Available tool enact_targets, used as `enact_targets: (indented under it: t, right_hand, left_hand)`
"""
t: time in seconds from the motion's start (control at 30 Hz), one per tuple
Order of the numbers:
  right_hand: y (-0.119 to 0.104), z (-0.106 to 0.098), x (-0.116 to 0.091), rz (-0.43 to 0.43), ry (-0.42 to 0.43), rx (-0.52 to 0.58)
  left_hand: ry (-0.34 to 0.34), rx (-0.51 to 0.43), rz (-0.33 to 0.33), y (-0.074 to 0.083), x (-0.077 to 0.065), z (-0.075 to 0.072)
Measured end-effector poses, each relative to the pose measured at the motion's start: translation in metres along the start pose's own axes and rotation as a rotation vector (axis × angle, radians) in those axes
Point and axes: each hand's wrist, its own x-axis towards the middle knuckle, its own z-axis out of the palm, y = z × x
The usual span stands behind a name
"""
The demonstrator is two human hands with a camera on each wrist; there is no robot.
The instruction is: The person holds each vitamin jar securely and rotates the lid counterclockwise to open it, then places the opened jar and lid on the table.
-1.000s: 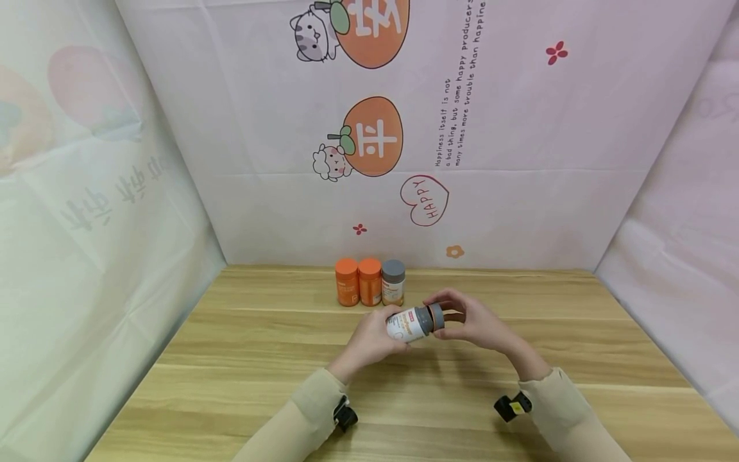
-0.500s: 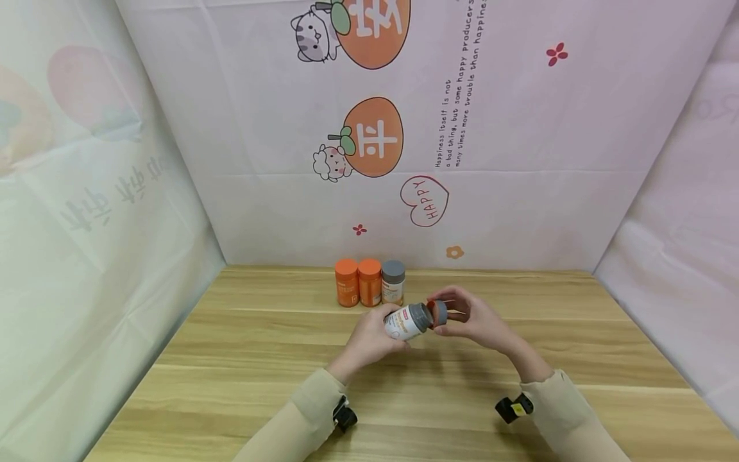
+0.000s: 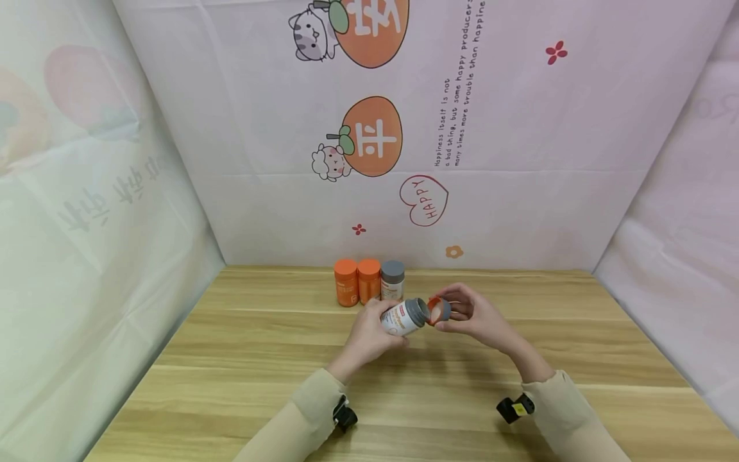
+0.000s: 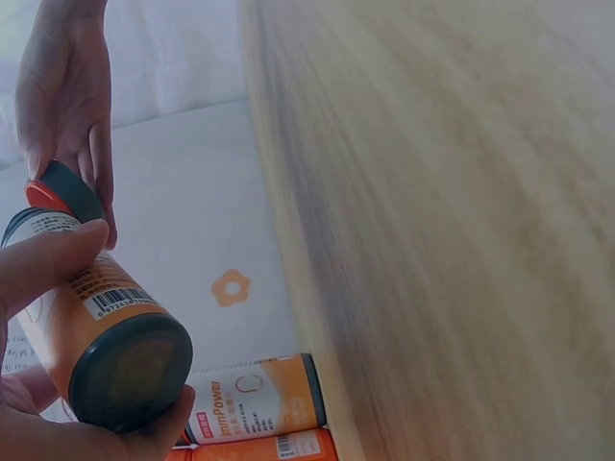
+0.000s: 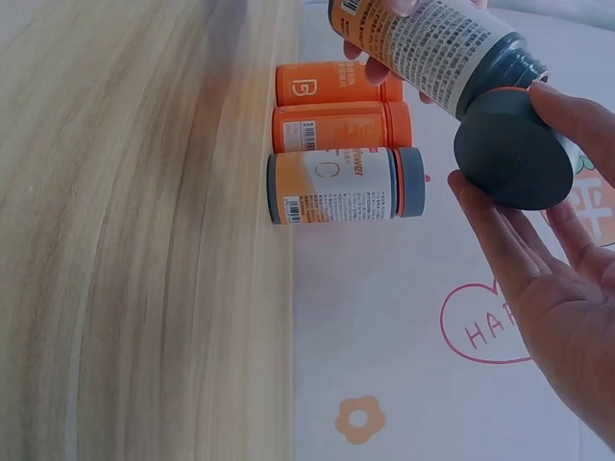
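Observation:
My left hand (image 3: 369, 332) grips a white and orange pill bottle (image 3: 399, 320) round its body, with its grey neck tilted up to the right. The bottle's mouth is uncovered; its contents cannot be made out. Just right of the mouth, my right hand (image 3: 476, 319) pinches a grey cap (image 3: 445, 310) with an orange-red inner rim, its underside turned towards the bottle. From the left wrist view, the bottle's dark base (image 4: 133, 373) faces the camera. The right wrist view shows the cap's dark top (image 5: 514, 149) between thumb and fingers, close against the bottle's neck (image 5: 500, 72).
Behind the left hand, two orange bottles (image 3: 346, 282) and a grey-capped bottle (image 3: 393, 277) stand side by side at the back of the wooden table (image 3: 260, 359). A printed white cloth (image 3: 277, 212) rises behind them, with more cloth at both sides.
The cap has come away from the bottle's mouth and turned, so its orange-red inside shows. The left hand has shifted slightly left and up, tipping the bottle's mouth more into view.

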Motion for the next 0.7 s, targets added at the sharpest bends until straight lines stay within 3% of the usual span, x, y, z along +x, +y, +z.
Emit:
enact_targets:
  t: [0.7]
  right_hand:
    - [0.0086,-0.0013,0.0004,0.061,0.051,-0.031]
  left_hand:
    - [0.04,0.016,0.065,-0.007,0.0042,-0.0036]
